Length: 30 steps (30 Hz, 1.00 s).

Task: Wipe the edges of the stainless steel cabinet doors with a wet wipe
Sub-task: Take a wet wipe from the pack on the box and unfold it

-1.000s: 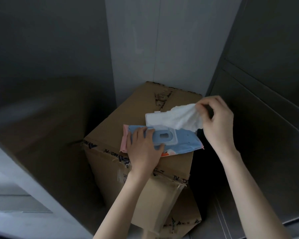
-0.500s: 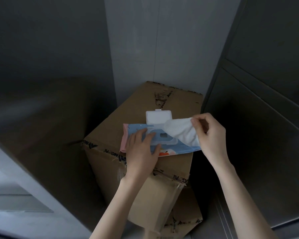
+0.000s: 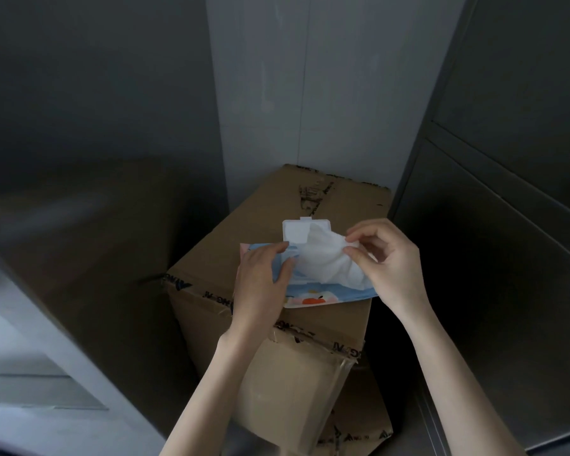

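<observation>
Pinching wet wipe [image 3: 326,261] in R hand [image 3: 392,268] grip, L hand [image 3: 260,284] flat, released, pressing pack [image 3: 343,292] on box [image 3: 343,205].

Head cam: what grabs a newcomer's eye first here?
The white wet wipe at centre, pinched by the right hand over the blue wipe pack, whose lid is flipped open. The left hand presses the pack onto a taped cardboard box beside the grey cabinet door at right.

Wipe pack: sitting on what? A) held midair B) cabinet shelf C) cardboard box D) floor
C: the wipe pack lies on top of the cardboard box, with the left hand resting flat on it while the right hand pinches a wet wipe.
</observation>
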Each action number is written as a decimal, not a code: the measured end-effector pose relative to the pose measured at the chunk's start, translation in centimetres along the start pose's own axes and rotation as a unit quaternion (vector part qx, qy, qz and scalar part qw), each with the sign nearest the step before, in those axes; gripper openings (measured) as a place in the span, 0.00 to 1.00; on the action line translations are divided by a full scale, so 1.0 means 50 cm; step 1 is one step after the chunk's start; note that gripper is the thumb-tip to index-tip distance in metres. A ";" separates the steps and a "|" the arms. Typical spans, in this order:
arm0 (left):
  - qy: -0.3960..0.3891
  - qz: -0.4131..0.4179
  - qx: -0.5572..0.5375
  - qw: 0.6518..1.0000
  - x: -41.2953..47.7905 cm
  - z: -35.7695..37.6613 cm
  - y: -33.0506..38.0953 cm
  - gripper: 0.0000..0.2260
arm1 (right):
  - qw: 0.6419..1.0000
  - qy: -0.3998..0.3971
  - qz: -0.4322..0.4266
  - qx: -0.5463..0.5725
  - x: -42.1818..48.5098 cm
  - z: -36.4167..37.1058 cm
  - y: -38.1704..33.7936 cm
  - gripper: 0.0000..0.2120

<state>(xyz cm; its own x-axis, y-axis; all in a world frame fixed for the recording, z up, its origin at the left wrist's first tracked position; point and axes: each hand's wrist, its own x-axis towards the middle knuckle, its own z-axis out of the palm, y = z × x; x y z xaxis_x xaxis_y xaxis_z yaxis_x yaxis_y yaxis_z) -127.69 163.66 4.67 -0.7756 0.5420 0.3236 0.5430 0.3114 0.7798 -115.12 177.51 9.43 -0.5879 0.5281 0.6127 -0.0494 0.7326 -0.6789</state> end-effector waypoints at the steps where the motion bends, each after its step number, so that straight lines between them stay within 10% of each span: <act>1: 0.001 0.004 0.007 1.000 0.006 0.000 -0.002 0.16 | 1.000 0.015 -0.013 -0.018 0.001 -0.005 -0.001 0.07; 12: -0.072 -0.012 0.074 0.995 0.082 0.014 0.006 0.34 | 0.974 0.118 0.016 -0.194 -0.001 -0.025 0.037 0.08; 30: -0.111 0.034 0.153 0.981 0.066 0.085 0.018 0.30 | 0.960 0.132 0.037 -0.243 -0.005 -0.042 0.059 0.08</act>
<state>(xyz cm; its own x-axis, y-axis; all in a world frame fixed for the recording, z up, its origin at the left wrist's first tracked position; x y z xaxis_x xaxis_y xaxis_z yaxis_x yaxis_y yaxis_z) -128.39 169.04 4.20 -0.6640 0.7154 0.2176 0.6880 0.4706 0.5524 -113.43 180.42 8.10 -0.3464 0.6308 0.6944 0.4050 0.7682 -0.4958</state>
